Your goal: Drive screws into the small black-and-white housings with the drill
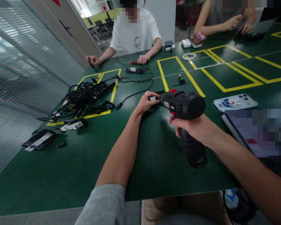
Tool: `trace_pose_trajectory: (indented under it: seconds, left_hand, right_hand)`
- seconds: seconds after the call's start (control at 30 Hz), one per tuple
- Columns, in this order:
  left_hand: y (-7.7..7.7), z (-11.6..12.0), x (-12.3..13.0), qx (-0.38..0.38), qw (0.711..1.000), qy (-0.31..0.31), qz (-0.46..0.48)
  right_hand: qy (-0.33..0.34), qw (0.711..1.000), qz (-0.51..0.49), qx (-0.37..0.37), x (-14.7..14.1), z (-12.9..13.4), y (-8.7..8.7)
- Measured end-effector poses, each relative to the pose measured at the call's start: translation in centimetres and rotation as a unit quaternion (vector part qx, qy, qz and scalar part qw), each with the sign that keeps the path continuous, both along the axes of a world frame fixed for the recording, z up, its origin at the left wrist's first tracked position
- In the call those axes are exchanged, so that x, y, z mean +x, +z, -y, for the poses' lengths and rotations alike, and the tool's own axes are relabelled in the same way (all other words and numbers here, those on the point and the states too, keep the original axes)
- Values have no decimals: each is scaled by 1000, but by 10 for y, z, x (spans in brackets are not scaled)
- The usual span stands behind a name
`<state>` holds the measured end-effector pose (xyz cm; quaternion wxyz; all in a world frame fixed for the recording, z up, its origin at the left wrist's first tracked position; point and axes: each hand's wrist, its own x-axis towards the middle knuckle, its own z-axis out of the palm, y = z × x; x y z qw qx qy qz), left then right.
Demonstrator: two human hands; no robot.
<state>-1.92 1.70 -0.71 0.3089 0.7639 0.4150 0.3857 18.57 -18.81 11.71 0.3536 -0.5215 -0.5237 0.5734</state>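
A black cordless drill (pixel 183 105) with red accents is gripped in my right hand (pixel 194 126), its chuck pointing away and to the left. My left hand (pixel 144 103) has its fingers closed on a small black part with a white label (pixel 153 98), held down at the table. The drill's front end meets this part or lies right beside it; the bit tip is hidden, so contact cannot be told. Behind them a dark flat piece (pixel 159 92) shows partly. Farther off on the table lie a small black block (pixel 182 82) and a thin dark strip (pixel 175 85).
Tangled black cables (pixel 84 93) and a labelled black pouch (pixel 40 139) lie left. A phone (pixel 235 103) and a laptop-like device (pixel 250 134) are at right. Across the green table (pixel 79 178), one person's hand (pixel 144 58) rests by a red-handled screwdriver (pixel 134 62); another person sits far right.
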Motion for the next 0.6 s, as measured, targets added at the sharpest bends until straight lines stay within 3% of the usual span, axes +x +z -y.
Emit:
trace_pose_trajectory:
  seconds: [0.23, 0.6]
  left_hand:
    - [6, 5, 3, -1, 1000, 26, -9]
    - [3, 1, 2, 11, 1000, 17, -7]
  right_hand:
    - [1, 999, 45, 16, 0, 2, -12]
    - [22, 999, 35, 31, 1, 6, -25]
